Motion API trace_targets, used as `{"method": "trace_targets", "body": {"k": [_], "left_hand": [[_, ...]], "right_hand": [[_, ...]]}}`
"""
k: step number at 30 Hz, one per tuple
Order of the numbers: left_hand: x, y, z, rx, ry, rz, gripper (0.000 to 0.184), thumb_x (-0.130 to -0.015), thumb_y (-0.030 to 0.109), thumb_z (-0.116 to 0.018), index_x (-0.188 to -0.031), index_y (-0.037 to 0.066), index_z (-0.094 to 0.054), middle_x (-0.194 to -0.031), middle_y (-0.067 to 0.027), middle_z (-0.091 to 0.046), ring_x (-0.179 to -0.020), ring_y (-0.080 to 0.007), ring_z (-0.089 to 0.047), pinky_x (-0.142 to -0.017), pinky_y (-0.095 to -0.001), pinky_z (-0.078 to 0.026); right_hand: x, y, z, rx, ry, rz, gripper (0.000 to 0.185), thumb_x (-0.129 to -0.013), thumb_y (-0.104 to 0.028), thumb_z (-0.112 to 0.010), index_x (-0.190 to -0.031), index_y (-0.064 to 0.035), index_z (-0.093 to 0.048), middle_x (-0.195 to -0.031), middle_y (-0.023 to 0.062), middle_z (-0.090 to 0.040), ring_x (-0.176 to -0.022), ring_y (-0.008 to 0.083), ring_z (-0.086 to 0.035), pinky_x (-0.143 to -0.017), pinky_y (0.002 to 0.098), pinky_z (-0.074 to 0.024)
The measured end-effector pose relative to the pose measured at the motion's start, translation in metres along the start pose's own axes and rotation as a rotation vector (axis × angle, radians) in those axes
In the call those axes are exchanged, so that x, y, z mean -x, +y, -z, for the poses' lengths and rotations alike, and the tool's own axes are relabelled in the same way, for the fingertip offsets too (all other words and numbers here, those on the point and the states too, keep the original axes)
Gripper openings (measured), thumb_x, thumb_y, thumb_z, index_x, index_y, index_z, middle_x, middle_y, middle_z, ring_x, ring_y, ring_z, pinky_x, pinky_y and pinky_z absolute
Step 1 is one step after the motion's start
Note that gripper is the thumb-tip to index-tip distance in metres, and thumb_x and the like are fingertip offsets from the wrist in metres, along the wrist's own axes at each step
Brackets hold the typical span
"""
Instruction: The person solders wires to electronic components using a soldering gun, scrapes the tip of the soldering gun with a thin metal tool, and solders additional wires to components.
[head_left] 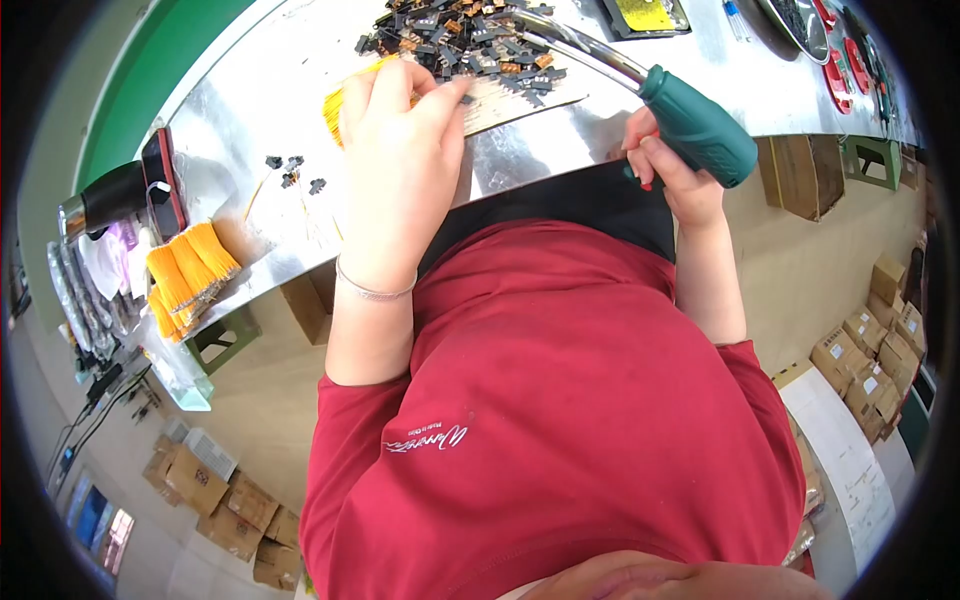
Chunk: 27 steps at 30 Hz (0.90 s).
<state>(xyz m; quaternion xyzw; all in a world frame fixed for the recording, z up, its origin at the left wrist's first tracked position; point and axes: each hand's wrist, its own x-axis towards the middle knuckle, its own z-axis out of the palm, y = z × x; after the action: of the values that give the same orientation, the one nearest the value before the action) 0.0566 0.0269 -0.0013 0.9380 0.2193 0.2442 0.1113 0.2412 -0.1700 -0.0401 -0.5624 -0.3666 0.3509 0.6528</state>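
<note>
My left hand (400, 150) is over the table, back up, thumb and forefinger together at the near edge of a pile of small black and orange parts (455, 45). What the fingertips hold is too small to tell. Yellow wires (335, 110) show beside and under that hand. At the table's front edge, my right hand (675, 175) has its fingers curled together around something small, with dark green and red bits showing. A tool with a green handle (700, 125) and a metal shaft lies across the view just above this hand, its shaft reaching toward the pile.
Loose black parts with thin wires (290, 175) lie left on the metal table (520, 160). Farther left are orange wire bundles (190, 265) and a black-handled tool (110, 200). A yellow-filled tray (645, 15), a metal bowl (800, 25) and red items (838, 80) are at the right.
</note>
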Motion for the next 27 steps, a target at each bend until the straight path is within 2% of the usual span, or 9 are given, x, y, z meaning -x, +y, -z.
{"method": "trace_targets", "body": {"k": [4, 7, 12, 16, 27], "left_hand": [[0.002, 0.001, 0.007, 0.007, -0.028, 0.004, 0.017, -0.074, 0.009, -0.074, -0.090, 0.009, -0.072, -0.089, -0.0055, -0.058, -0.089, -0.0265, -0.051, -0.079, -0.0357, -0.044], [0.006, -0.001, 0.019, 0.046, 0.061, 0.000, 0.019, -0.072, 0.010, -0.076, -0.090, 0.009, -0.070, -0.090, -0.0057, -0.058, -0.089, -0.0261, -0.050, -0.079, -0.0351, -0.044], [0.015, -0.006, 0.029, 0.114, -0.070, 0.035, 0.022, -0.071, 0.009, -0.077, -0.092, 0.010, -0.071, -0.091, -0.0045, -0.059, -0.088, -0.0254, -0.050, -0.078, -0.0342, -0.043], [0.022, -0.008, 0.021, 0.083, -0.097, 0.061, 0.023, -0.071, 0.008, -0.077, -0.093, 0.010, -0.071, -0.091, -0.0039, -0.059, -0.087, -0.0251, -0.050, -0.078, -0.0339, -0.043], [0.019, -0.022, 0.026, -0.017, 0.005, 0.116, 0.017, -0.072, 0.006, -0.076, -0.088, 0.008, -0.070, -0.088, -0.0049, -0.061, -0.086, -0.0255, -0.052, -0.078, -0.0340, -0.044]], "right_hand": [[0.000, 0.001, 0.000, -0.008, -0.011, -0.011, 0.011, -0.088, -0.006, -0.057, -0.092, 0.0040, -0.056, -0.084, 0.0118, -0.058, -0.054, 0.0109, -0.047, -0.054, 0.0259, -0.0402], [0.000, 0.001, 0.000, -0.019, -0.014, -0.012, 0.011, -0.088, -0.006, -0.057, -0.092, 0.0040, -0.056, -0.085, 0.0120, -0.058, -0.054, 0.0110, -0.047, -0.054, 0.0257, -0.0400], [0.001, 0.003, 0.000, -0.017, 0.001, -0.006, 0.011, -0.087, -0.005, -0.057, -0.093, 0.0039, -0.056, -0.086, 0.0129, -0.058, -0.055, 0.0114, -0.048, -0.054, 0.0258, -0.0402], [0.001, 0.005, 0.001, -0.020, -0.010, 0.020, 0.013, -0.088, -0.004, -0.056, -0.098, 0.0030, -0.056, -0.087, 0.0145, -0.058, -0.055, 0.0118, -0.048, -0.053, 0.0265, -0.0412], [0.001, 0.006, 0.002, -0.016, -0.017, 0.041, 0.015, -0.088, -0.003, -0.057, -0.101, 0.0025, -0.056, -0.088, 0.0160, -0.058, -0.055, 0.0121, -0.049, -0.053, 0.0263, -0.0415]]}}
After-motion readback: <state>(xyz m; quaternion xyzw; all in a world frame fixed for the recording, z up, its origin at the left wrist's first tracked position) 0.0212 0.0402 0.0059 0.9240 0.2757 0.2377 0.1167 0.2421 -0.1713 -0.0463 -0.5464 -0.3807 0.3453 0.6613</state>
